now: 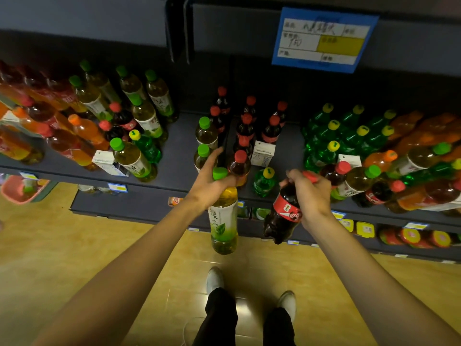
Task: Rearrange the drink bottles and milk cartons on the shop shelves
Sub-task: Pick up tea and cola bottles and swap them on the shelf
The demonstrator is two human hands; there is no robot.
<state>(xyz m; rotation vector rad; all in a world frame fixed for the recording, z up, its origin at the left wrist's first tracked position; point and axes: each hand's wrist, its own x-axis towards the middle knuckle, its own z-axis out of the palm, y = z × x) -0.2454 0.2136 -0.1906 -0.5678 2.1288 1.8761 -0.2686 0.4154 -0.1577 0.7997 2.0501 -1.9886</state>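
L hand (208,182) grips tea btl (223,216); R hand (309,193) cola (283,211).

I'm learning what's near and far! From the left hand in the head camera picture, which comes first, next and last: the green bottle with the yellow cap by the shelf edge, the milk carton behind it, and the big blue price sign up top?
1. Green bottle with the yellow cap, just right of the left hand.
2. Milk carton, farther back on the shelf.
3. Blue price sign, high up, right.

Green-capped tea bottle (223,216) and red-capped cola bottle (284,211) hang before the shelf (174,156)
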